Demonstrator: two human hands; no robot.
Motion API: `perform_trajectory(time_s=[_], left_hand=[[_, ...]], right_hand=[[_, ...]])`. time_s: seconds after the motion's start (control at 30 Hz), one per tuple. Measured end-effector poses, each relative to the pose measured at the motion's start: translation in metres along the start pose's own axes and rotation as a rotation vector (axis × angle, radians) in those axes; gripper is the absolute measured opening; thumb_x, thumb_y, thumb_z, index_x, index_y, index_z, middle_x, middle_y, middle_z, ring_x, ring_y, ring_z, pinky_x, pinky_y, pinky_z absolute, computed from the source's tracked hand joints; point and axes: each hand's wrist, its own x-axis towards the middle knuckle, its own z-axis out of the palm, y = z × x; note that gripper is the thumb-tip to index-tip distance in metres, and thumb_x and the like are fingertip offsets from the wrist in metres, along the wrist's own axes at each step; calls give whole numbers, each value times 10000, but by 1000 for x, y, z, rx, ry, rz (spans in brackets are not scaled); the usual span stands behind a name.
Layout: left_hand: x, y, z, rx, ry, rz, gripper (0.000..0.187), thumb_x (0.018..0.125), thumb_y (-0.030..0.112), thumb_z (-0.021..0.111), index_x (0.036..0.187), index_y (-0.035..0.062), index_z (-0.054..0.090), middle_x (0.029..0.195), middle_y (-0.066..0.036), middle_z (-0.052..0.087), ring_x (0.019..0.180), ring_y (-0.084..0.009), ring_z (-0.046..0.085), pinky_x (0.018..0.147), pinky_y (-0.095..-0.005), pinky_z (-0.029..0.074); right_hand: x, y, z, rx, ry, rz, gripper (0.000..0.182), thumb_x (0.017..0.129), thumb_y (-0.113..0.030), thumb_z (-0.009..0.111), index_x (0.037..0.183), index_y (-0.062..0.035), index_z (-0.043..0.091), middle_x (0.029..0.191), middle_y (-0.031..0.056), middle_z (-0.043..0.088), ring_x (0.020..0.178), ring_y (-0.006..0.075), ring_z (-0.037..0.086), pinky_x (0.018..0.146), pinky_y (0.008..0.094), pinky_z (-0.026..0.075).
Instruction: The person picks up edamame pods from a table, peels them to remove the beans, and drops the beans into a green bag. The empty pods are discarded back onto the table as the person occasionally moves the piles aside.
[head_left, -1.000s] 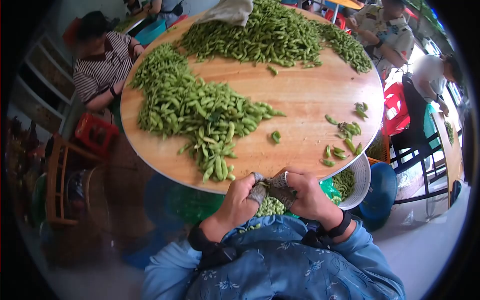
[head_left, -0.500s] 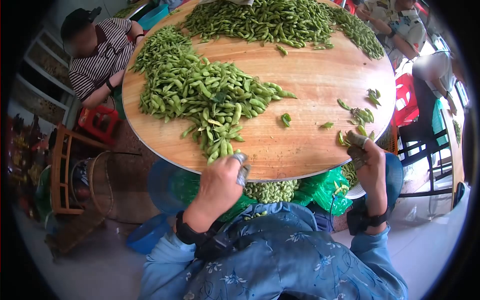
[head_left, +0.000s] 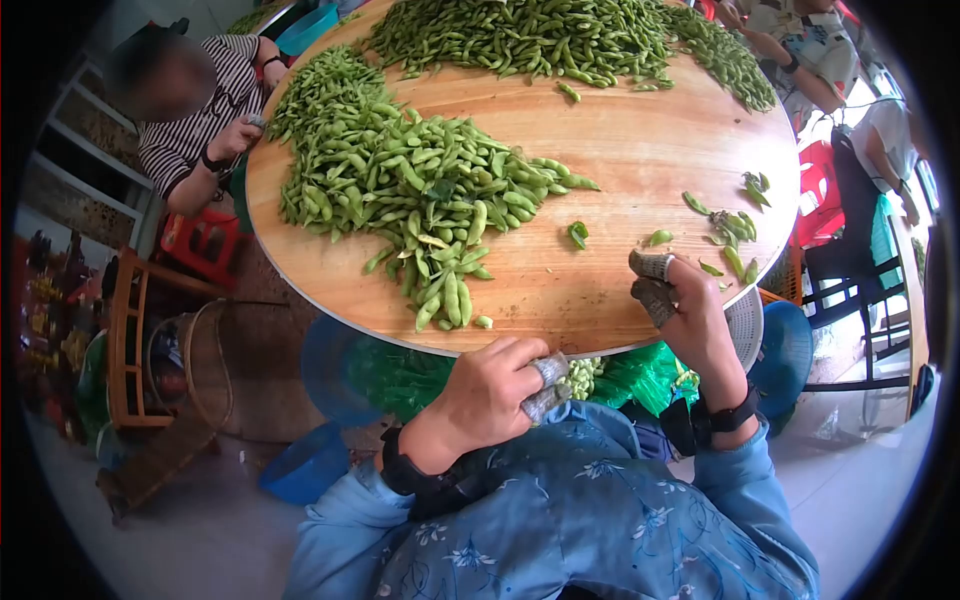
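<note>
My left hand [head_left: 495, 395] is over the near table edge, thumb and forefinger wrapped in grey tape and pinched together. Whatever may be between those fingertips is too small to make out. Just below and right of the table edge, shelled beans [head_left: 583, 378] lie beside a green plastic bag [head_left: 640, 378]. My right hand [head_left: 695, 310] hovers above the table's near right side; its taped thumb and forefinger are a little apart with nothing visible between them. A heap of green edamame pods [head_left: 400, 175] spreads over the left half, its tip pointing toward my left hand.
The round wooden table [head_left: 620, 125] also bears a bigger pod pile [head_left: 520, 40] at the back and scattered pods [head_left: 735, 228] at right. A white colander [head_left: 745, 325] and blue basins [head_left: 780, 355] stand below. A person in a striped shirt [head_left: 225, 85] sits at left.
My left hand has drawn back from the pod heap toward the shelled beans. My right hand has moved left, away from the scattered pods. The person at left has raised a hand.
</note>
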Motion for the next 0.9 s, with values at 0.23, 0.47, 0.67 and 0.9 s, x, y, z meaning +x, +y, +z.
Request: perform_trajectory(time_s=[0.23,0.47,0.67,0.9], left_hand=[[-37,-22,-20,337,290,-320,161,706,110,644,836,24,603,785,-116,565,692,-297,559,587,-371,454],[-29,-31,-21,444,238,-466,137,717,84,612,835,19,586,752,-134,549,694,-333,550,589,-411,436],[-31,-27,-24,386,205,-433,105,725,123,613,790,47,582,704,-104,541,655,-308,552,541,-411,438],[-38,-9,-7,230,144,-228,95,652,101,634,695,55,563,663,-76,504,617,-271,540,497,-380,429]], right_hand=[[8,-8,19,42,-47,-94,223,737,7,622,958,27,594,808,175,563,733,305,571,647,327,460],[13,-34,75,-126,-352,-423,199,707,-40,586,897,15,568,785,159,525,762,329,534,650,395,447],[12,-35,89,-404,-440,-567,177,665,-74,534,832,-29,569,768,131,498,736,299,515,618,380,445],[-8,-32,49,-379,-542,-591,154,668,-72,540,814,-27,562,748,117,478,731,287,506,599,368,439]])
